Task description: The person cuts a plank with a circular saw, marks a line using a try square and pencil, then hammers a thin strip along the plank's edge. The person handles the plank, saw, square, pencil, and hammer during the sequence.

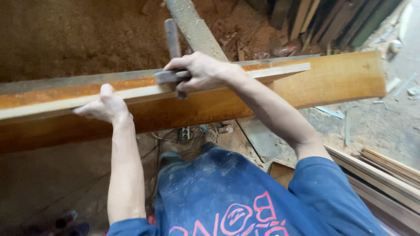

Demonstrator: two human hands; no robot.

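Observation:
A long orange-brown wooden board [332,81] lies across the view on edge, with a thin pale strip [280,71] lying along its top. My left hand [105,106] presses down on the pale strip at the left, fingers spread flat. My right hand [199,71] grips the grey metal head of a hammer-like tool [172,41], whose handle points away from me, set against the board's top edge.
Sawdust covers the brown floor [78,39] beyond the board. A grey plank [194,28] runs away at the top centre. Dark slats [332,19] lean at the upper right. Pale wood strips [385,175] are stacked at the lower right. Cables and a socket [186,133] lie under the board.

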